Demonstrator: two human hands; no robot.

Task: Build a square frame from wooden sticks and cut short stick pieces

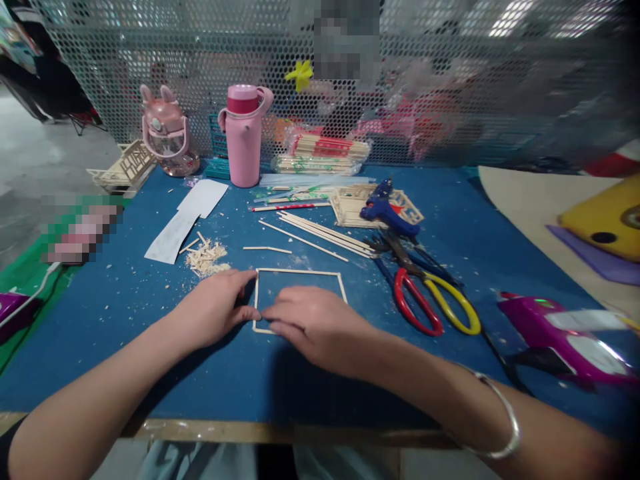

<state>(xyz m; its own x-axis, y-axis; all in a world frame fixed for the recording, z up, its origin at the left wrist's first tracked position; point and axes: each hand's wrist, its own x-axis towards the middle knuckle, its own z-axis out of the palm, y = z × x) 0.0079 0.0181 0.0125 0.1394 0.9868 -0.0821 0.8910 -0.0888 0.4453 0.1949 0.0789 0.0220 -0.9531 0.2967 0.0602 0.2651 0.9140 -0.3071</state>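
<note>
A thin rectangular frame of wooden sticks (300,271) lies flat on the blue tabletop. My left hand (215,308) holds its left side, with the index finger at the far left corner and the thumb lower down. Over the near part of the frame, my right hand (320,327) has its fingers drawn together close to my left thumb. It hides much of the near edge, and whatever is between those fingertips cannot be seen. Past the frame are a short bent stick (267,249) and several long sticks (325,233). A pile of wood scraps (206,258) sits beyond my left hand.
Red-and-yellow-handled scissors (417,300) and a blue glue gun (387,210) lie to the right, with a purple tool (565,340) nearer. A pink bottle (244,143), a rabbit-eared cup (170,137) and stick bundles (320,157) stand before a perforated metal screen (200,60). White strips (185,217) lie left.
</note>
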